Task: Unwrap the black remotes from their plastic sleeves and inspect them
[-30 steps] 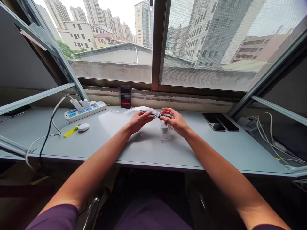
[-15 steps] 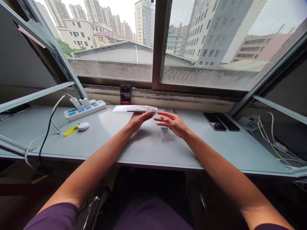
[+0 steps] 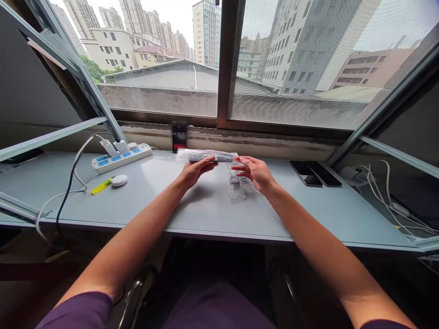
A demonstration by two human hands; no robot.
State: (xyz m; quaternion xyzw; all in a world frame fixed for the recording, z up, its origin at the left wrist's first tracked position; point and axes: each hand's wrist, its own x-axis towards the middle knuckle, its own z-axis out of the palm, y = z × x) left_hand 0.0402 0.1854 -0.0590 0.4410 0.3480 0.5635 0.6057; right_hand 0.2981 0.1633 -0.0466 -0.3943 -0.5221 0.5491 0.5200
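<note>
Over the grey desk (image 3: pixel 206 210), both my hands hold a long clear plastic bag (image 3: pixel 206 156) with a dark thin item inside, lying level just above the surface. My left hand (image 3: pixel 197 170) pinches it near the middle from below. My right hand (image 3: pixel 255 172) pinches its right end with thumb and fingertips. A second clear bag (image 3: pixel 237 186) with small dark parts lies flat on the desk under my right hand's fingers.
A white power strip (image 3: pixel 120 157) with plugs and cables sits at the back left, beside a white mouse-like object (image 3: pixel 119 181) and a yellow marker (image 3: pixel 100 187). Two dark phones (image 3: pixel 315 173) lie at the right. Cables (image 3: pixel 387 192) trail at the far right. A window sill runs behind.
A second ago both hands held the bag; then my right hand let go and opened while the left swung the bag leftward. Now my right hand grips the bag's right end again.
</note>
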